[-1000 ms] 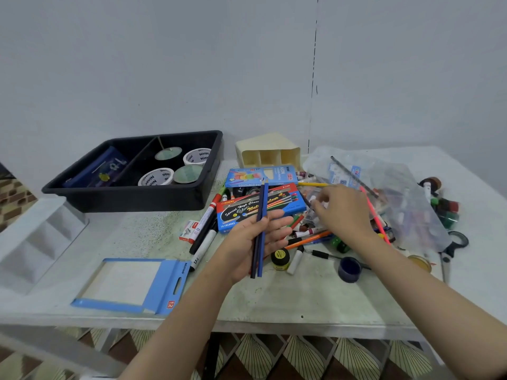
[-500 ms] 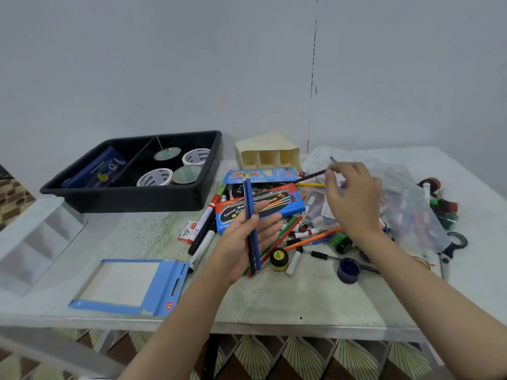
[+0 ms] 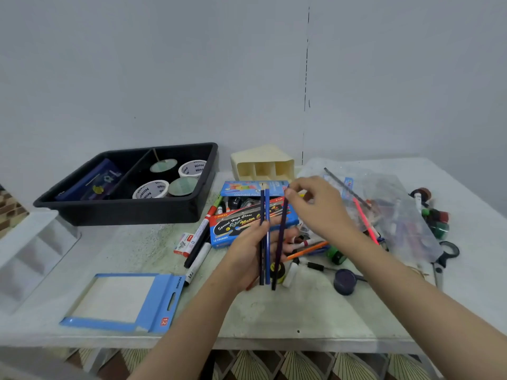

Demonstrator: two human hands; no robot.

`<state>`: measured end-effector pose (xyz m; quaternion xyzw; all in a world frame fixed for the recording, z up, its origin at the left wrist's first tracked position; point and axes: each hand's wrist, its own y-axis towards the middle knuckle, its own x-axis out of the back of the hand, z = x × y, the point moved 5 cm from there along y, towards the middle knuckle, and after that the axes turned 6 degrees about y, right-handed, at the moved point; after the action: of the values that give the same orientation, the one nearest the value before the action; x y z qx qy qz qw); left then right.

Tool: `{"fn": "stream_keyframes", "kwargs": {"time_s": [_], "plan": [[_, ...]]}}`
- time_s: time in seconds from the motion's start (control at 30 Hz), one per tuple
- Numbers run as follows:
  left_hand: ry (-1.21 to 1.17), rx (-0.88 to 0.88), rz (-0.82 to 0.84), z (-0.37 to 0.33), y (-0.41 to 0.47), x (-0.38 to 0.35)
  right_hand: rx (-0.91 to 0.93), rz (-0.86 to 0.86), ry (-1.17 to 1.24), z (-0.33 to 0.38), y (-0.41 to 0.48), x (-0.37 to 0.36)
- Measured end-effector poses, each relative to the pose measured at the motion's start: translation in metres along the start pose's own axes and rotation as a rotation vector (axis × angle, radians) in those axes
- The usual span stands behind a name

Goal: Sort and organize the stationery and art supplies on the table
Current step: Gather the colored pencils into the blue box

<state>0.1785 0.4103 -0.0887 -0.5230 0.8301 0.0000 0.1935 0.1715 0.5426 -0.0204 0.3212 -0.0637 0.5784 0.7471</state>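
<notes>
Two blue pencils (image 3: 267, 209) stand gripped in your left hand (image 3: 247, 256) at frame centre while your right hand (image 3: 319, 208) pinches the top of a dark pencil (image 3: 282, 223) beside them: you are gathering pencils, and next it probably needs tucking into that left grip.

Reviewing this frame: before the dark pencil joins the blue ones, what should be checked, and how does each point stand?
1. Left hand grips two blue pencils: ok.
2. Right hand pinches the dark pencil at its top end: ok.
3. The dark pencil lies parallel to the blue pair: not ok, slightly tilted.
4. Left fingers closed round the dark pencil: cannot tell.
5. Coloured pencil box open to receive them: cannot tell.
</notes>
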Motion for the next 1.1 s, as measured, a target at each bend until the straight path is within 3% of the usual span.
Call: {"fn": "stream_keyframes", "kwargs": {"time_s": [0.17, 0.37, 0.47, 0.73, 0.97, 1.1], "plan": [[-0.117, 0.015, -0.012, 0.003, 0.005, 0.000, -0.049, 0.154, -0.142, -0.016, -0.002, 0.000], [-0.088, -0.018, -0.037, -0.001, 0.009, 0.007, -0.163, 0.499, -0.694, -0.055, -0.015, 0.014], [-0.045, -0.019, -0.067, -0.003, 0.008, 0.010, -0.192, 0.604, -0.726, -0.064, -0.023, 0.014], [0.009, -0.020, -0.129, -0.004, 0.002, 0.015, -0.077, 0.538, -0.647, -0.063, -0.026, 0.008], [-0.077, -0.010, -0.201, -0.006, -0.002, 0.024, 0.180, 0.300, -0.918, -0.032, -0.014, 0.031], [-0.062, -0.020, -0.218, -0.007, -0.002, 0.028, 0.202, 0.301, -0.821, -0.002, -0.007, 0.048]]}}
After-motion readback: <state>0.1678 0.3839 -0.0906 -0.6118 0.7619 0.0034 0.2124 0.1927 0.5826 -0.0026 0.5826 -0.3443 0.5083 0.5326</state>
